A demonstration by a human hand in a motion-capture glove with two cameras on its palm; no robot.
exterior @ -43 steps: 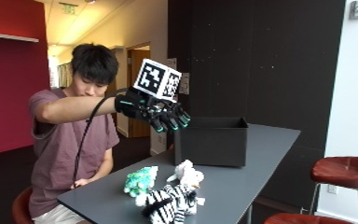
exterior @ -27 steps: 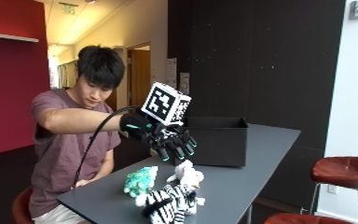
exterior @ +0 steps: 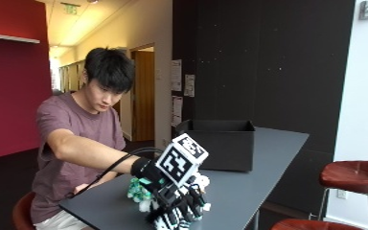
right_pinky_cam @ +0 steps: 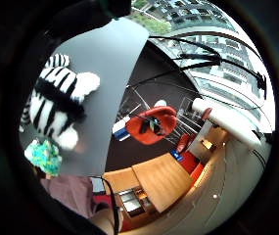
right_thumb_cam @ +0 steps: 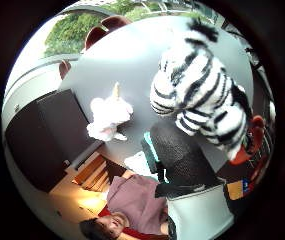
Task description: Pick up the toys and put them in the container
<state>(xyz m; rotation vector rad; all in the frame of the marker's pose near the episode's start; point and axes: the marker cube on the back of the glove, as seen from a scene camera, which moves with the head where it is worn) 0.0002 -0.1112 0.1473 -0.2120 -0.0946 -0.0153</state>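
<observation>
Three plush toys sit at the near end of the grey table (exterior: pixel 254 187). My gloved right hand (exterior: pixel 171 194) is low over the striped zebra (exterior: pixel 171 221), hiding most of it, with its fingers (exterior: pixel 190 207) pointing down and spread. The palm views show the zebra (right_thumb_cam: pixel 197 95) (right_pinky_cam: pixel 56 105) close below the palm, with the gloved thumb (right_thumb_cam: pixel 182 155) beside it and not curled round it. A green toy (exterior: pixel 136 189) (right_pinky_cam: pixel 43 156) stands just behind the hand. The white unicorn (exterior: pixel 201 182) (right_thumb_cam: pixel 109 117) lies beyond it, toward the black container (exterior: pixel 219 143) (right_thumb_cam: pixel 47 135).
The open-topped container stands mid-table, behind the toys. Red bar stools (exterior: pixel 356 175) stand off the table's right side. The person sits at the left side of the table, and the table's front edge is right by the zebra.
My hand has come down from chest height beside the container to just over the zebra at the table's front. The toys have not moved.
</observation>
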